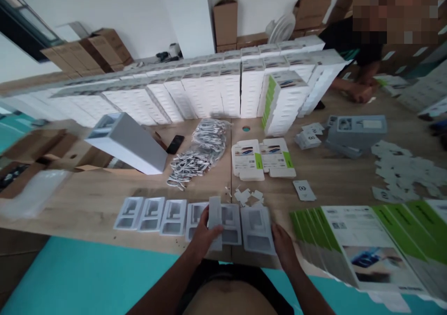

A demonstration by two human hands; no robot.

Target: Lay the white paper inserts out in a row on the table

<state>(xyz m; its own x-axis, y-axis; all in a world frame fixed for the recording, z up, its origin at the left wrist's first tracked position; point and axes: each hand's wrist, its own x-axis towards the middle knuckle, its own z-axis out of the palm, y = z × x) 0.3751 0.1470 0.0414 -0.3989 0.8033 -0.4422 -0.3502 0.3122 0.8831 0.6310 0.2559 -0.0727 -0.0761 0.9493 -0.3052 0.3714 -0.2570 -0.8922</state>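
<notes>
A row of grey cardboard insert trays (151, 214) lies along the near edge of the wooden table (87, 198). My left hand (204, 235) grips one grey tray (215, 217), tilted up on edge over the row. My right hand (282, 245) rests at the table edge, touching the corner of the rightmost flat tray (257, 229). Small white paper scraps (248, 195) lie just beyond the trays.
Fanned flat green-and-white box sleeves (370, 240) lie at the right. Two folded product boxes (262, 159), a bag of white cables (200, 152), a black phone (175, 144) and a long white box (127, 142) sit mid-table. Stacked white boxes (209, 91) form a wall behind. Another person (363, 72) works at far right.
</notes>
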